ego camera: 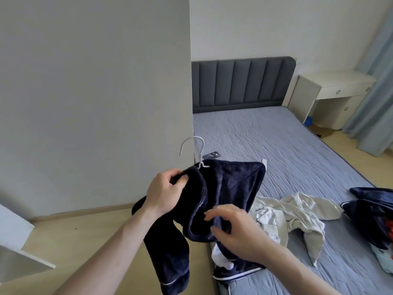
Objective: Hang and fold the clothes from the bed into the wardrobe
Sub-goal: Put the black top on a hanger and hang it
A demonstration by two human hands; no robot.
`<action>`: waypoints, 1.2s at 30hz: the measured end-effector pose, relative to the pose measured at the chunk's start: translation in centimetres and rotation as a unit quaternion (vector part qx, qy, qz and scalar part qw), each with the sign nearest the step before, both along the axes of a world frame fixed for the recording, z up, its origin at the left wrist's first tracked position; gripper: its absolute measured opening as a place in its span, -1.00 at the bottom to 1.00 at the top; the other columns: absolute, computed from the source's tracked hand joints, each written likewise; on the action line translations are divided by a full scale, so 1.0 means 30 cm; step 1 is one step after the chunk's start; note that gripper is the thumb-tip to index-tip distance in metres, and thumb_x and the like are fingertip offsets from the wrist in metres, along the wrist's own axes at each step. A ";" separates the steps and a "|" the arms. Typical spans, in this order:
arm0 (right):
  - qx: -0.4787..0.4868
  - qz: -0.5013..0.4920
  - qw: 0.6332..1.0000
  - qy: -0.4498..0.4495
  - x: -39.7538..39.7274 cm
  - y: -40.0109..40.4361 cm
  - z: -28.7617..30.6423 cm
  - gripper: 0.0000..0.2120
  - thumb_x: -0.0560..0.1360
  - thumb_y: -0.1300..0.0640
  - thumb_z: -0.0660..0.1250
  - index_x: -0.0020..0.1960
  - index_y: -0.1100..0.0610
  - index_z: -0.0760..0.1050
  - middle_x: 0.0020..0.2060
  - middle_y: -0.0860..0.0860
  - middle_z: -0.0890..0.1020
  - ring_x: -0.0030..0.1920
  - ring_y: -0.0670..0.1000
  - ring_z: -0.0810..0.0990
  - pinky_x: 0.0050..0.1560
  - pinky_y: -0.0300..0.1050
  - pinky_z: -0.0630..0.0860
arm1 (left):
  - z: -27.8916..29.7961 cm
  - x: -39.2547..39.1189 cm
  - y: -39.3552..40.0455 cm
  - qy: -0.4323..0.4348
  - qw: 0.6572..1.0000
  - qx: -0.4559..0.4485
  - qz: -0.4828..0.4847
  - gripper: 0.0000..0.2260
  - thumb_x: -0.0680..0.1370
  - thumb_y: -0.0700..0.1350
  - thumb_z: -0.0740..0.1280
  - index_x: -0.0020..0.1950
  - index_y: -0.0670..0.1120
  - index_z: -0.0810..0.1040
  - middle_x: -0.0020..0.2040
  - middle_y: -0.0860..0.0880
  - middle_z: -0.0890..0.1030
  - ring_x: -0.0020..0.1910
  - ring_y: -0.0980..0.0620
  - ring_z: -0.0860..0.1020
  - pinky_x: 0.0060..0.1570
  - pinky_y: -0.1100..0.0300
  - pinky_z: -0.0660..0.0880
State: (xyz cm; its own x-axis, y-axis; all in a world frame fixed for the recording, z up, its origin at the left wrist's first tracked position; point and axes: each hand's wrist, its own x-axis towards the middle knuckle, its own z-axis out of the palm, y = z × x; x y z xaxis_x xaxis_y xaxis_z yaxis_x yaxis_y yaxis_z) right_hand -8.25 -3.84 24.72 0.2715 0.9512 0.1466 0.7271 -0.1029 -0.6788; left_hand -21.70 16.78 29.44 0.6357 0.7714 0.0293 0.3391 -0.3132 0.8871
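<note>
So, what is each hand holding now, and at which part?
The left hand pinches the dark blue garment at its top edge, beside the white hanger. The right hand touches a lower fold; a grip cannot be told.
</note>
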 end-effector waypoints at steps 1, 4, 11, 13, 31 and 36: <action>0.039 -0.030 0.999 0.010 0.027 -0.006 0.009 -0.74 0.52 0.06 0.39 0.17 -0.19 0.59 0.14 -0.33 0.63 0.26 -0.23 0.54 0.23 -0.19 0.53 | 0.004 0.000 0.000 -0.003 1.000 0.002 0.003 -0.74 0.48 0.17 0.31 -0.02 0.07 0.69 -0.15 0.09 0.73 -0.06 0.01 0.69 0.09 -0.13 0.59; 0.147 -0.128 0.980 0.052 0.128 -0.022 0.037 -0.67 0.51 0.20 0.47 0.13 -0.18 0.57 0.10 -0.20 0.61 0.10 -0.09 0.64 -0.06 -0.16 0.63 | 0.022 0.000 -0.003 -0.015 1.000 0.004 0.007 -0.72 0.46 0.20 0.31 0.00 0.11 0.70 -0.13 0.12 0.73 -0.06 0.06 0.69 0.10 -0.12 0.60; 0.111 -0.190 0.976 0.003 0.366 -0.030 0.080 -0.52 0.56 -0.01 0.46 0.44 -0.16 0.43 0.30 -0.28 0.41 0.17 -0.24 0.53 -0.10 -0.24 0.57 | 0.077 0.036 -0.029 -0.027 1.000 0.011 0.006 -0.76 0.48 0.18 0.33 0.01 0.13 0.69 -0.18 0.11 0.72 -0.16 0.12 0.68 -0.02 0.00 0.60; 0.103 -0.180 0.978 -0.017 0.415 -0.029 0.090 -0.49 0.56 -0.04 0.46 0.47 -0.12 0.43 0.31 -0.24 0.39 0.13 -0.22 0.54 -0.11 -0.24 0.54 | 0.099 0.060 -0.046 -0.022 0.999 0.024 0.012 -0.77 0.49 0.18 0.33 0.01 0.12 0.69 -0.21 0.10 0.71 -0.20 0.12 0.66 -0.04 -0.01 0.59; 0.091 0.064 0.990 -0.090 0.576 0.066 0.194 -0.78 0.61 -0.10 0.34 -0.15 -0.05 0.61 -0.30 -0.15 0.57 -0.28 -0.08 0.55 -0.30 -0.30 0.39 | 0.124 0.132 -0.225 -0.013 0.994 0.064 0.083 -0.83 0.64 -0.09 0.34 0.02 0.12 0.71 -0.07 0.14 0.73 -0.03 0.18 0.68 0.02 0.15 0.55; 0.101 0.131 0.986 -0.018 0.470 0.156 0.158 -0.67 0.58 -0.13 0.29 -0.19 0.10 0.54 -0.35 -0.02 0.54 -0.35 -0.02 0.44 -0.32 -0.22 0.39 | 0.137 0.074 -0.261 0.014 0.981 0.155 0.112 -0.86 0.62 -0.08 0.33 -0.01 0.12 0.67 -0.12 0.12 0.63 -0.04 0.07 0.61 0.03 -0.01 0.55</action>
State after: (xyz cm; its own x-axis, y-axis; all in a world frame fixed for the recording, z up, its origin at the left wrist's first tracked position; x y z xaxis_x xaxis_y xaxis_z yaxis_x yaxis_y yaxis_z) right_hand 5.86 0.85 29.47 0.0105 0.9381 0.3462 0.7348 0.2275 -0.6389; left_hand -19.47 8.95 33.56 0.4550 0.8486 0.2700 0.4530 -0.4816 0.7503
